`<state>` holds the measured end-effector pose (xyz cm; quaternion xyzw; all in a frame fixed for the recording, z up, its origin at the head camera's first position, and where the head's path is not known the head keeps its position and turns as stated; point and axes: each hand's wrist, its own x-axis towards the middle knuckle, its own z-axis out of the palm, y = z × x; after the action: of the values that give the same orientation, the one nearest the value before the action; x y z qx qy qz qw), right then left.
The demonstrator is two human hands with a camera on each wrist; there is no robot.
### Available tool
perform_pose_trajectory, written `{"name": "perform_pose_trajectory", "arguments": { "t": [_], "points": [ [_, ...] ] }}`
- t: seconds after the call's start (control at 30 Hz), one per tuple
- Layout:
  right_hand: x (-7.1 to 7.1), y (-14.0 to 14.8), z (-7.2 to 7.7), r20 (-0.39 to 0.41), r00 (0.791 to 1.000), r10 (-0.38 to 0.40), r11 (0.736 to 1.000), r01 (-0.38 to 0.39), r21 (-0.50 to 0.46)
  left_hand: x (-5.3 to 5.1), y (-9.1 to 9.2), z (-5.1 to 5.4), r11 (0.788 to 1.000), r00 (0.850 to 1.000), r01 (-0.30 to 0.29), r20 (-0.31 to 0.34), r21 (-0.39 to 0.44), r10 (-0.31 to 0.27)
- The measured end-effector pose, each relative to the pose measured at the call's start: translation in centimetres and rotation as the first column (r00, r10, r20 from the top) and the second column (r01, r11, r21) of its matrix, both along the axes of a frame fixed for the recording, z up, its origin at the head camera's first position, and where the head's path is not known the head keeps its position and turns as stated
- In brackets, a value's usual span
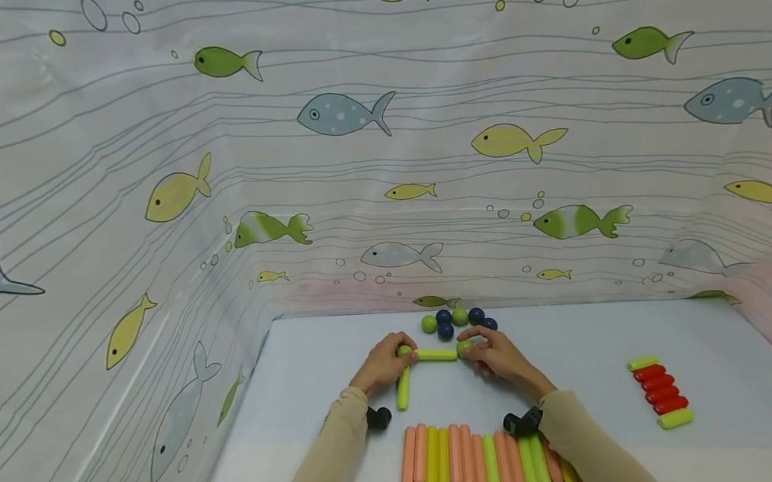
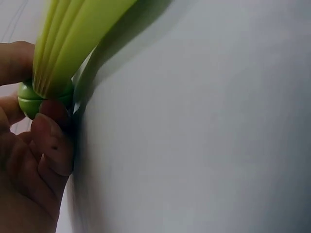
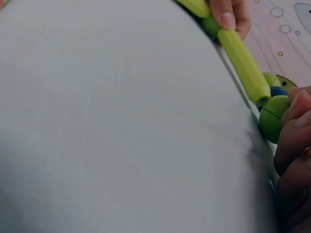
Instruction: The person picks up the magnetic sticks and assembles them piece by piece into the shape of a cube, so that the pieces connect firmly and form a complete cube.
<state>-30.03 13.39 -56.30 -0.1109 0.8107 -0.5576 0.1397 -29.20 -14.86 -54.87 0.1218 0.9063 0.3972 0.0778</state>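
Between the two hands lies a yellow-green rod [image 1: 436,354], with a green ball at each end. My left hand [image 1: 384,363] pinches the left green ball [image 2: 30,101], partly hidden behind its fingers. From that ball a second yellow-green rod [image 1: 404,389] runs toward the front. My right hand [image 1: 499,355] holds the right green ball [image 3: 273,119] in its fingertips, against the rod's end. Whether the rod is fastened to this ball I cannot tell. Just beyond the hands sits a group of loose green balls [image 1: 429,324] and dark blue balls [image 1: 445,331].
In front, a row of orange rods [image 1: 480,468], yellow rods [image 1: 431,459] and yellow-green rods [image 1: 492,467] lies side by side, partly covered by the right arm. Red short rods [image 1: 659,382] lie at the right. A fish-patterned sheet [image 1: 464,188] rises behind the white table [image 1: 734,363].
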Motion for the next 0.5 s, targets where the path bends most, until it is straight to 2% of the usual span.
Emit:
{"name": "perform_pose_trajectory", "arguments": {
  "t": [0.33,0.5],
  "points": [
    [0.05,0.17,-0.08,-0.003,0.999,0.04,0.999,-0.04,-0.036,0.04,0.01,-0.32,1.0,1.0,-0.017,-0.011,0.003,0.017],
    [0.35,0.17,0.17,0.04,0.999,-0.014,0.996,0.018,-0.088,-0.03,-0.09,-0.46,1.0,1.0,-0.015,-0.007,0.025,0.015]
  ]
}}
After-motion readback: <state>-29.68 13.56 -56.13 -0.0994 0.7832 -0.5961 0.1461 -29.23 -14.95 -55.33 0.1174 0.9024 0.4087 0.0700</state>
